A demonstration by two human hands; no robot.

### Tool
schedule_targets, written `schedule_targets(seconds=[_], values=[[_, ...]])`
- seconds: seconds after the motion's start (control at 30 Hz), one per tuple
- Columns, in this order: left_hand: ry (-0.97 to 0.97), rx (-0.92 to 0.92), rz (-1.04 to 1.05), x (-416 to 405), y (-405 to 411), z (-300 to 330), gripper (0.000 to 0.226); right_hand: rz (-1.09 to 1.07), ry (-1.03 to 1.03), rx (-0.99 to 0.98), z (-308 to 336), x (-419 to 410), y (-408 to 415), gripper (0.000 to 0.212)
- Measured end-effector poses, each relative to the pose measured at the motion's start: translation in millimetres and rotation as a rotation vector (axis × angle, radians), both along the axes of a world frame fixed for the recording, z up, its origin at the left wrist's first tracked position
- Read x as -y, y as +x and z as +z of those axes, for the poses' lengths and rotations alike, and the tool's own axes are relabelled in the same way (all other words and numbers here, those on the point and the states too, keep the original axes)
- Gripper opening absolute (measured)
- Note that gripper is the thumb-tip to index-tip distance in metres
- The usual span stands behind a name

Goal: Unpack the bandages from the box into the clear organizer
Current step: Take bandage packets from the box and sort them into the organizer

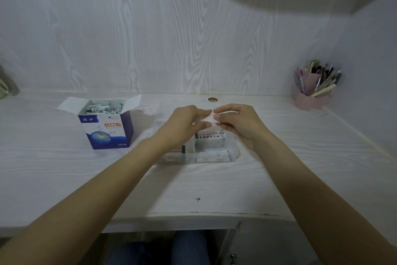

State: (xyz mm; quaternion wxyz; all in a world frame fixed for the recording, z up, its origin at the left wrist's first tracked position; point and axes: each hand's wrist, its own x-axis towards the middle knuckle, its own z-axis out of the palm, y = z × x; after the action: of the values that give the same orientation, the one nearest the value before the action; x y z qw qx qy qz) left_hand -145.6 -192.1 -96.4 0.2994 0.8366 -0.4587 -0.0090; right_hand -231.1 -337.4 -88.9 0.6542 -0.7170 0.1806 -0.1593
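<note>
On the pale desk (pixel 64 168) our opened box (pixel 106 124), well left of the clear organizer (pixel 199 148), holds many bandages. Above the organizer's far side, our left hand (pixel 184 122) and right hand (pixel 236 123) pinch a small pale bundle of bandages (pixel 211 117) between fingertips. We should square the bundle, then lower it flat into a free compartment.

A pale whitewashed wood-grain desk (pixel 64 168) meets matching wood-grain wall panels (pixel 150 39), with a pink pen holder (pixel 309 97) at two o'clock.
</note>
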Motion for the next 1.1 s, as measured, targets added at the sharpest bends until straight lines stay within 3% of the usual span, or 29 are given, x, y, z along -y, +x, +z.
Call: schedule_targets(seconds=[0.07,0.17,0.4,0.67,0.83,1.1], values=[[-0.022,-0.031,0.029,-1.4,2.1,-0.9,0.049,-0.055,-0.071,0.0,-1.5,4.3,-1.3,0.008],[-0.016,-0.015,0.07,-2.9,8.7,-5.1,0.037,-0.126,-0.26,-0.057,-9.6,10.2,-1.5,0.009],[0.232,0.029,0.064,1.5,12.5,-8.7,0.032,-0.074,-0.685,-0.18,-21.6,8.0,1.6,0.007],[0.202,-0.002,0.045,3.7,13.8,-9.1,0.019,-0.089,-0.611,-0.169,-19.5,10.4,0.2,0.008],[0.144,-0.079,0.04,6.2,18.6,-12.0,0.009,-0.066,-0.735,-0.234,-19.2,8.4,3.6,0.01],[0.19,0.043,0.067,10.4,19.1,-9.5,0.007,-0.025,-0.861,-0.316,-16.2,6.1,8.8,0.012]])
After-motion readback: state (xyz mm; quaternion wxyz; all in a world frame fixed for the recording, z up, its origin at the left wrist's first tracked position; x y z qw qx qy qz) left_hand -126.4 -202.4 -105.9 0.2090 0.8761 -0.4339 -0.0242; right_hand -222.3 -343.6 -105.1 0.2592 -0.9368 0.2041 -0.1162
